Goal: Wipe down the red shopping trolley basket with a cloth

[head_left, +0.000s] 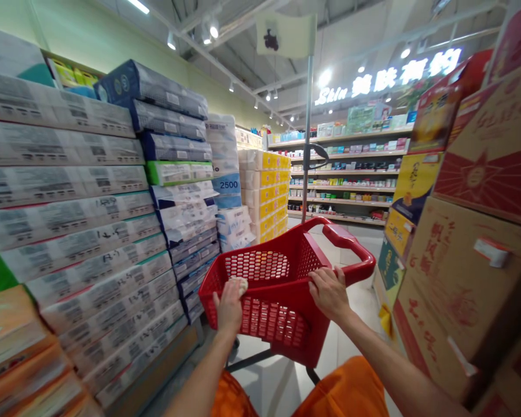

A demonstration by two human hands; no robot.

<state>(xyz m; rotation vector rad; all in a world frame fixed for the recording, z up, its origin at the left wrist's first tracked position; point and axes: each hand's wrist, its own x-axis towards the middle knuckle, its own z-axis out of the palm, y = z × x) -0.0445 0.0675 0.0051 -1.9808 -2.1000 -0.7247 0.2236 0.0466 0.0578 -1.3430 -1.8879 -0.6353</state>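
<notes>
A red plastic shopping cart (282, 298) stands in front of me, turned sideways, with its handle at the upper right. My left hand (229, 307) is closed on a crumpled white cloth (242, 284) at the near rim, toward the left end of the basket. Most of the cloth is hidden under the fingers. Farther right, my right hand (330, 292) grips the same rim just below the handle (351, 246). A metal pole (308, 116) with a pale flag (285, 36) rises behind the basket.
Tall stacks of wrapped paper packs (69, 185) line the left side. Cardboard boxes (455, 272) are piled close on the right. Shelves of small goods (347, 174) stand at the back, and pale floor tiles (360, 324) run between the stacks.
</notes>
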